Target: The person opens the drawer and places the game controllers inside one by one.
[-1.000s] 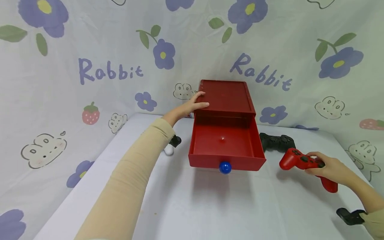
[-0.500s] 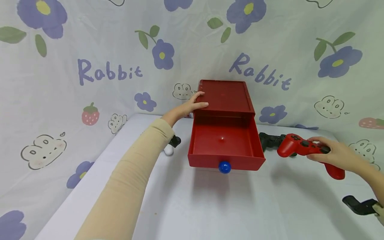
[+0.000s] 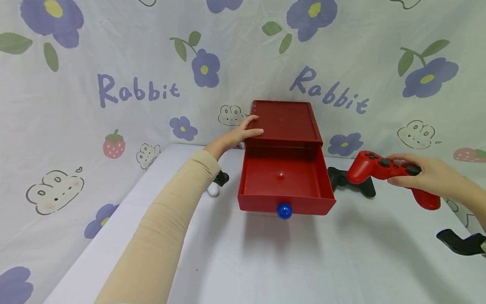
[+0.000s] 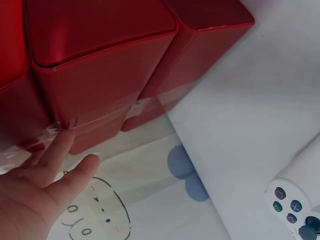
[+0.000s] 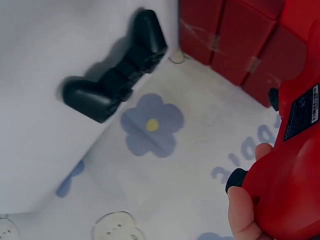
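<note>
My right hand grips a red game controller in the air, to the right of the red drawer unit. In the right wrist view, fingers curl at the edge of the controller, whose underside label faces the camera. My left hand rests against the upper left side of the unit, its thumb and fingers spread. In the left wrist view, a fingertip of that hand touches the red casing. A drawer with a blue knob is pulled out and has nothing inside.
A black game controller lies right of the drawer, partly behind the red one. Left of the unit is a white controller, partly hidden by my sleeve. A patterned cloth hangs behind the white table.
My right hand has lifted the red controller upward and slightly right, and it now overlaps the black controller in the head view. The left hand and the drawer have stayed put.
</note>
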Action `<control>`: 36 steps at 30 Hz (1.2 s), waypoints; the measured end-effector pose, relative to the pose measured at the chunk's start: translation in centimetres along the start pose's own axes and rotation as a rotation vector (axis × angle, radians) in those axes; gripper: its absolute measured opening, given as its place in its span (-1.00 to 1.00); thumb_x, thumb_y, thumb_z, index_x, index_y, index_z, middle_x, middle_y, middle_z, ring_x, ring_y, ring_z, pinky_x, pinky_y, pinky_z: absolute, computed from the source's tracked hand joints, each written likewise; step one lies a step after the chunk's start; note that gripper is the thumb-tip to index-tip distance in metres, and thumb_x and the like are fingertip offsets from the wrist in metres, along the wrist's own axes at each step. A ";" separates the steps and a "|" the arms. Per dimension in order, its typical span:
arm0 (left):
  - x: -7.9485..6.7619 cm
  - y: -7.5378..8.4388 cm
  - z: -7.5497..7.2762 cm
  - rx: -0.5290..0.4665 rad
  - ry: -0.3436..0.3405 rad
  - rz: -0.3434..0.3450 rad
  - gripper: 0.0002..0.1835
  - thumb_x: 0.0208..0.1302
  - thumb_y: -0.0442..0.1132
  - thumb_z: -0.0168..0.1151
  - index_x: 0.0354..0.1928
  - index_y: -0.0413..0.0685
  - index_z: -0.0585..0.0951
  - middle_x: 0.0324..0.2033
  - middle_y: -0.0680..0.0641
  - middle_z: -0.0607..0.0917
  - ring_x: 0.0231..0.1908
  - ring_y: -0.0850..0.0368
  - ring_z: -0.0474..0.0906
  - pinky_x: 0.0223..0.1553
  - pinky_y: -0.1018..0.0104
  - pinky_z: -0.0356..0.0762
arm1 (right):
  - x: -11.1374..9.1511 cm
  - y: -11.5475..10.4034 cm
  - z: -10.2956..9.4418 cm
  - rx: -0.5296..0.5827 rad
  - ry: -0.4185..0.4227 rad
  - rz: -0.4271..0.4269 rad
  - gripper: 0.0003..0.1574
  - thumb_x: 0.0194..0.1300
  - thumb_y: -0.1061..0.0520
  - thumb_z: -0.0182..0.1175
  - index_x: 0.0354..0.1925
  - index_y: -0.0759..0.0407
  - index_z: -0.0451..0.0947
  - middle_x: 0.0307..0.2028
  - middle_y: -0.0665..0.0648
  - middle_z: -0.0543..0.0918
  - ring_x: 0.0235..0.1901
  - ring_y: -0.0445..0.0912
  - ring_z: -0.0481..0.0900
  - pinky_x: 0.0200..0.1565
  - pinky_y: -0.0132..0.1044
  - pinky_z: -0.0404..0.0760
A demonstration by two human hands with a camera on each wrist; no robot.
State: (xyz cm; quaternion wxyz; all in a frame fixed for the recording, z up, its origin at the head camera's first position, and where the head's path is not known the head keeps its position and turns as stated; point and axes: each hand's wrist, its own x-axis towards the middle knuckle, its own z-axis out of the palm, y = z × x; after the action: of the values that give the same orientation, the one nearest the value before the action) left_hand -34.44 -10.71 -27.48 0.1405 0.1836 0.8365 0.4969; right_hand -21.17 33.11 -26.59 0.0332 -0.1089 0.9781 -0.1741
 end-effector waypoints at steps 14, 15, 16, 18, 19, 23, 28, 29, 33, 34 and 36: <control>-0.1 0.0 0.0 -0.002 0.000 0.005 -0.28 0.23 0.02 -0.04 0.38 0.18 -0.04 0.37 -0.05 -0.11 0.32 0.03 -0.08 0.24 -0.03 0.03 | 1.3 -4.0 -2.4 0.023 0.010 -0.019 -0.19 0.13 -0.12 0.20 0.24 0.22 0.23 -0.07 0.53 0.45 -0.35 0.10 0.52 -0.50 -0.13 0.48; -0.2 0.1 0.0 0.000 -0.002 0.002 -0.28 0.22 0.03 -0.03 0.38 0.19 -0.04 0.37 -0.05 -0.11 0.32 0.03 -0.07 0.23 -0.05 0.05 | 1.4 -4.3 -2.5 0.034 0.002 -0.017 -0.19 0.14 -0.13 0.20 0.25 0.22 0.23 -0.05 0.53 0.44 -0.34 0.10 0.52 -0.49 -0.12 0.49; -0.2 0.1 0.0 0.001 -0.003 0.000 -0.28 0.22 0.04 -0.03 0.38 0.19 -0.05 0.37 -0.05 -0.11 0.32 0.02 -0.06 0.22 -0.06 0.06 | 1.4 -4.6 -2.6 0.041 0.000 -0.015 -0.19 0.14 -0.13 0.20 0.25 0.20 0.23 -0.02 0.53 0.43 -0.32 0.11 0.53 -0.48 -0.11 0.49; -0.2 0.1 0.0 0.001 -0.005 -0.004 -0.27 0.22 0.04 -0.03 0.38 0.21 -0.05 0.37 -0.04 -0.11 0.31 0.02 -0.05 0.21 -0.09 0.08 | 1.4 -5.2 -2.7 0.057 -0.006 -0.018 -0.20 0.15 -0.14 0.19 0.26 0.15 0.23 0.01 0.50 0.43 -0.28 0.11 0.53 -0.46 -0.09 0.49; -0.2 0.1 0.0 0.002 -0.005 -0.005 -0.27 0.21 0.05 -0.03 0.38 0.22 -0.05 0.38 -0.04 -0.12 0.32 0.03 -0.05 0.21 -0.08 0.07 | 1.4 -5.6 -2.8 0.066 -0.006 -0.026 -0.21 0.15 -0.14 0.19 0.26 0.13 0.23 0.02 0.48 0.44 -0.27 0.10 0.53 -0.45 -0.09 0.49; -0.2 0.1 0.1 -0.004 -0.003 0.000 -0.27 0.22 0.04 -0.03 0.38 0.20 -0.05 0.37 -0.05 -0.10 0.32 0.02 -0.06 0.22 -0.07 0.06 | 1.5 -7.0 -3.0 0.066 0.014 -0.047 -0.25 0.13 -0.16 0.22 0.24 0.00 0.28 -0.02 0.38 0.51 -0.27 0.06 0.52 -0.44 -0.11 0.48; -0.1 0.1 0.1 -0.034 -0.001 0.013 -0.28 0.22 0.00 -0.03 0.38 0.15 -0.05 0.35 -0.09 -0.05 0.29 0.01 -0.01 0.26 -0.01 0.04 | 1.6 -8.9 -3.2 0.018 0.034 -0.062 -0.26 0.09 -0.22 0.23 0.22 -0.09 0.32 -0.06 0.30 0.55 -0.26 0.05 0.52 -0.44 -0.14 0.46; -0.1 0.0 0.1 -0.039 0.000 0.013 -0.28 0.22 -0.01 -0.03 0.38 0.15 -0.05 0.35 -0.10 -0.04 0.29 0.01 0.00 0.26 0.00 0.04 | 1.6 -9.2 -3.2 0.014 0.032 -0.062 -0.26 0.09 -0.22 0.23 0.22 -0.09 0.32 -0.06 0.30 0.55 -0.26 0.05 0.52 -0.44 -0.14 0.46; -0.1 0.0 0.0 -0.043 -0.001 0.013 -0.28 0.23 -0.02 -0.04 0.38 0.14 -0.06 0.34 -0.11 -0.03 0.28 0.02 0.01 0.26 0.01 0.04 | 1.9 -10.6 -3.1 0.020 0.021 -0.076 -0.25 0.08 -0.21 0.24 0.21 -0.05 0.33 -0.08 0.29 0.55 -0.28 0.03 0.52 -0.42 -0.13 0.48; -0.1 0.0 0.0 -0.045 -0.002 0.015 -0.28 0.23 -0.02 -0.04 0.38 0.14 -0.06 0.34 -0.11 -0.03 0.28 0.01 0.01 0.26 0.02 0.04 | 2.0 -10.8 -3.0 0.031 0.015 -0.081 -0.25 0.08 -0.19 0.25 0.21 -0.04 0.33 -0.08 0.28 0.55 -0.29 0.02 0.53 -0.42 -0.13 0.48; -0.1 0.0 0.0 -0.050 -0.006 0.022 -0.28 0.24 -0.04 -0.05 0.39 0.12 -0.07 0.35 -0.11 -0.05 0.29 0.01 0.00 0.27 0.03 0.03 | 2.2 -11.4 -2.9 0.047 0.009 -0.095 -0.26 0.09 -0.17 0.25 0.21 -0.02 0.33 -0.10 0.28 0.56 -0.32 0.00 0.53 -0.43 -0.13 0.49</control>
State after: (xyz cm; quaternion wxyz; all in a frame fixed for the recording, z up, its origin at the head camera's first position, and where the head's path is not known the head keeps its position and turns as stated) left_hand -34.35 -10.74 -27.48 0.1421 0.1907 0.8213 0.5185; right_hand -21.28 23.15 -19.94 0.0229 -0.1534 0.9676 -0.1990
